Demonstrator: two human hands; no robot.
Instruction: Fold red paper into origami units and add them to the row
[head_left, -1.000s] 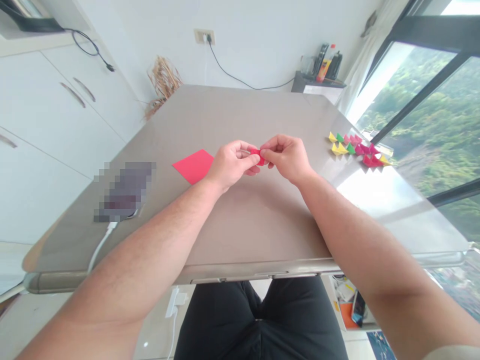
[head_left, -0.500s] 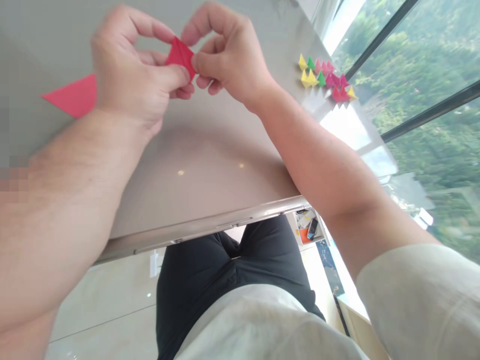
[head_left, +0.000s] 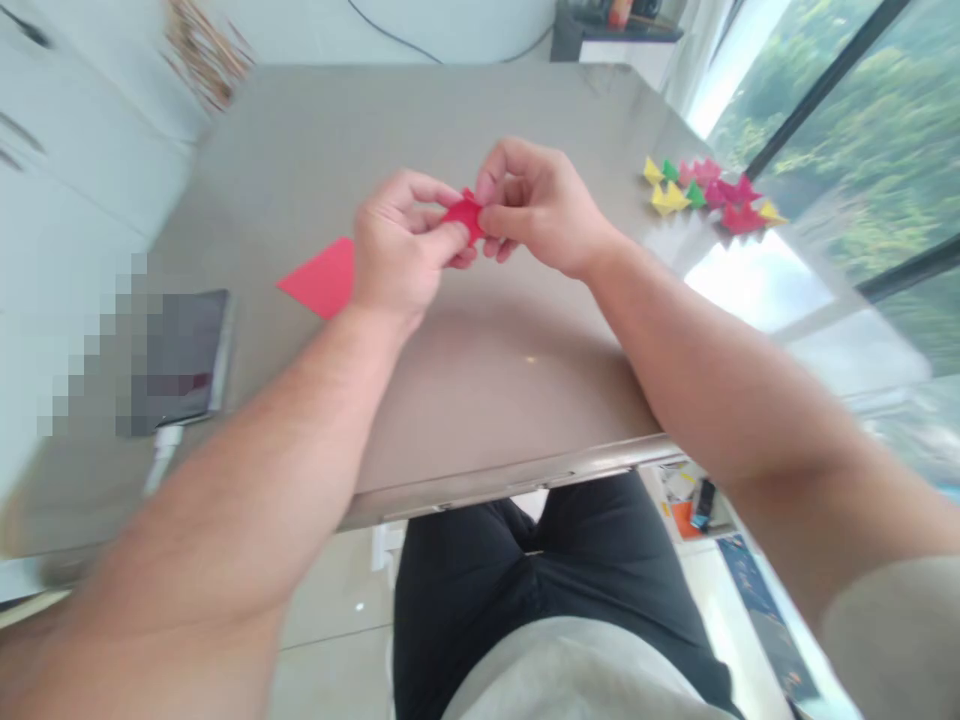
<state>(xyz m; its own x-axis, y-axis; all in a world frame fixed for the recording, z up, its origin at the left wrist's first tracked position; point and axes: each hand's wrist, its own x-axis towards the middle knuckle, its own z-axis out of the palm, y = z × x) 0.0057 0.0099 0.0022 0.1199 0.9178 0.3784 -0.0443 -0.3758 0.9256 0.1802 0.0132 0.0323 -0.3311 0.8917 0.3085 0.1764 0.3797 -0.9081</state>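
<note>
Between my two hands is a small piece of folded red paper (head_left: 466, 215), held above the table. My left hand (head_left: 409, 240) pinches its left side, thumb in front and fingers behind. On its right side, the thumb and fingertips of my right hand (head_left: 536, 205) grip the edge. Fingers cover much of the paper, so its exact folds are hard to make out. A flat sheet of red paper (head_left: 322, 280) lies on the table beside my left wrist, partly hidden by that hand.
Several small folded paper shapes (head_left: 705, 195) in yellow, green, pink and red stand at the table's right. A dark-screened tablet (head_left: 187, 355) with a white cable (head_left: 163, 455) lies at the left. The grey table (head_left: 420, 120) ends at its front edge before my lap; windows are at right.
The view has swung up and left, bringing the tablet and the table's far edge into sight. Both hands still hold the red paper, now turned and showing less of its face.
</note>
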